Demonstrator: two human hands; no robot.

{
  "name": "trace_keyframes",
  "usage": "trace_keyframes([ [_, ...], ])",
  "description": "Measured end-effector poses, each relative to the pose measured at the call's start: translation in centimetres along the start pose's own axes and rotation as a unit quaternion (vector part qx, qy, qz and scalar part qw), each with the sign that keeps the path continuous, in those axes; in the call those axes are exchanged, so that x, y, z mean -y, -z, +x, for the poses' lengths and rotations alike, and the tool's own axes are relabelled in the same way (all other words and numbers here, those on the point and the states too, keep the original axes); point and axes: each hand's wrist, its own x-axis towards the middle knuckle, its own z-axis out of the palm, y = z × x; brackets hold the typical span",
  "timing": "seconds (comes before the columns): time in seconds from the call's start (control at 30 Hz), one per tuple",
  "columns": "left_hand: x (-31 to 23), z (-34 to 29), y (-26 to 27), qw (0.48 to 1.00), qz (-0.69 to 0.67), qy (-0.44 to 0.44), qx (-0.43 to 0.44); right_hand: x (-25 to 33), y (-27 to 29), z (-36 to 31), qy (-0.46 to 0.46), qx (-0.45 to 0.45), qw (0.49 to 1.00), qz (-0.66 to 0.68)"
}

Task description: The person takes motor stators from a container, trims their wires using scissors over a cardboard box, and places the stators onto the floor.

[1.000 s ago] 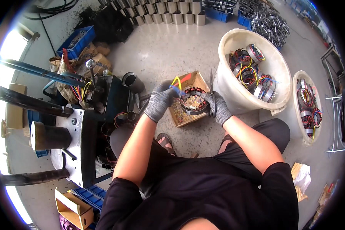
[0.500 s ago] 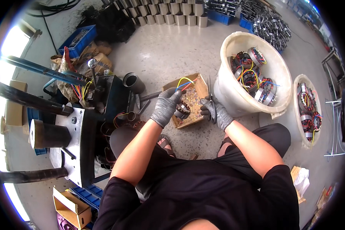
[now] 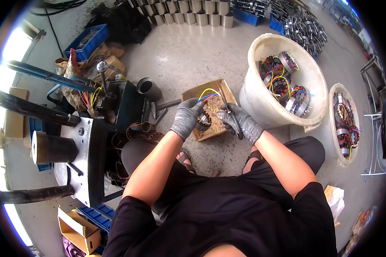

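In a grey work glove, my left hand [image 3: 185,118] is closed on the yellow, blue and red wires [image 3: 209,90] of a motor stator [image 3: 205,121]. That ring-shaped stator shows partly behind the hand, over a cardboard box [image 3: 192,93] with small wire scraps on its bottom. My right hand [image 3: 245,123], gloved alike, grips a pair of dark scissors [image 3: 224,99]. Their blades point up and left, close to the wires. Whether the blades touch a wire I cannot make out.
To the right stand a large white tub [image 3: 261,103] and a smaller tub [image 3: 331,128], both holding wired stators. A machine with a metal plate [image 3: 85,141] is at left. A dark metal cylinder [image 3: 149,89] stands beyond the box. Metal sleeves [image 3: 201,19] line the back.
My right hand has moved the scissors leftward, and their blades have come from the box's right edge to beside the wires. My left hand keeps hold of the wires.
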Motion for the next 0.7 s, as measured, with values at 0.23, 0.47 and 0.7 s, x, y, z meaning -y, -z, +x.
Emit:
trace_keyframes([
  [0.23, -0.6, -0.7, 0.3, 0.994, -0.097, 0.032, 0.042, 0.3, 1.2, -0.2, -0.093, 0.024, 0.991, 0.089],
  [0.47, -0.6, -0.6, 0.7, 0.978, -0.160, 0.034, 0.129, -2.6, 0.9, 0.4, -0.118, 0.063, 0.978, 0.159],
  [0.7, -0.8, -0.7, 0.0, 0.994, -0.098, 0.023, 0.050, -2.8, 0.0, 0.0, -0.179, 0.057, 0.965, 0.181],
])
